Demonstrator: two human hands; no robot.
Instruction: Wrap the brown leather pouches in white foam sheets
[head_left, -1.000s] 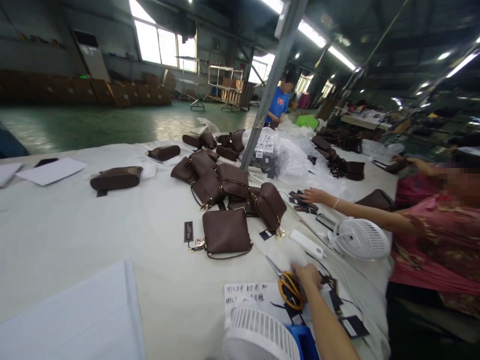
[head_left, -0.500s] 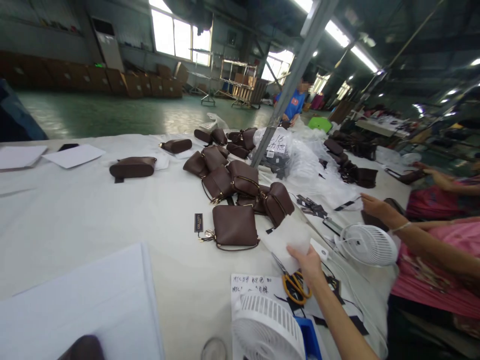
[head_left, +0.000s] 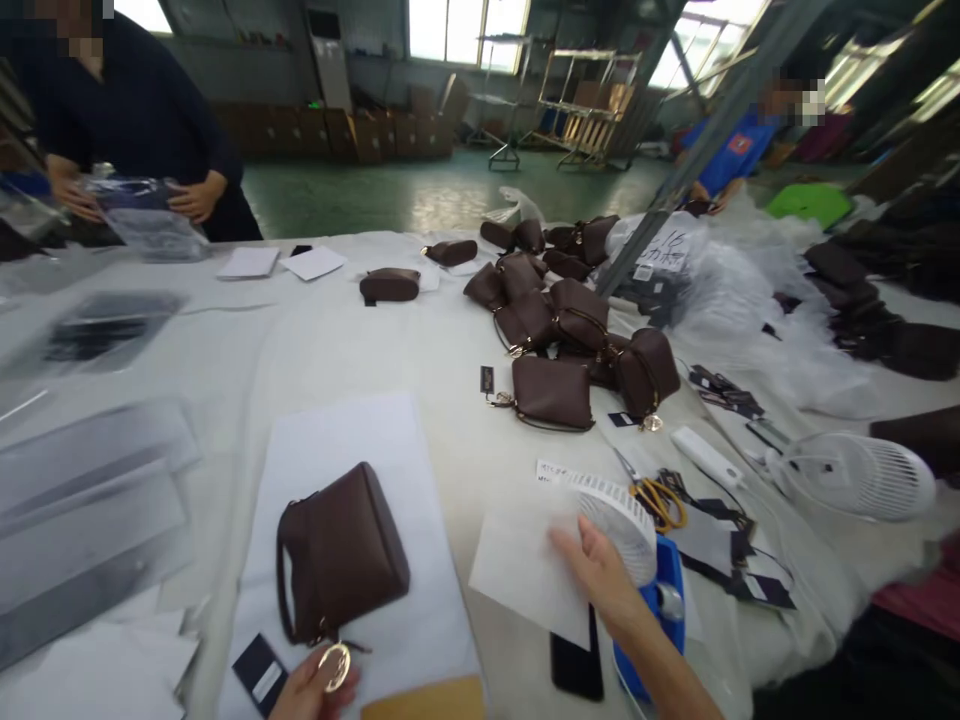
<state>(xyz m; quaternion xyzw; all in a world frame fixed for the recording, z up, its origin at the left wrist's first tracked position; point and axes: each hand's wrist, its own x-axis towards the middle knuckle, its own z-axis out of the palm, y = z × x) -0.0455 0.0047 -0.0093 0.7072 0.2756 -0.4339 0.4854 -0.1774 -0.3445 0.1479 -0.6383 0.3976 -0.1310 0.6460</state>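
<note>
A dark brown handbag [head_left: 345, 550] lies on a stack of white paper [head_left: 442, 590] at the lower left. My left hand [head_left: 304, 692] is closed on the round gold charm [head_left: 334, 667] that hangs from the bag. Beside that hand is a black tag [head_left: 259, 672] with a white label. My right hand [head_left: 604, 580] pinches a thin white sheet [head_left: 525, 565], held over the table in front of a white fan [head_left: 619, 525] with a blue base. Partly under the sheet lies a black phone [head_left: 577, 660].
Brown bags [head_left: 555, 390] are heaped mid-table beside a metal post [head_left: 675, 180]. Orange-handled scissors [head_left: 660, 503], tags and a second white fan [head_left: 855, 475] lie to the right. Clear plastic sleeves [head_left: 90, 500] are at the left. A co-worker [head_left: 142, 130] handles a plastic-wrapped item across the table.
The view has swung left. My right hand has brought the white sheet from beside the scissors toward the front fan. My left hand and the whole near bag have come into view.
</note>
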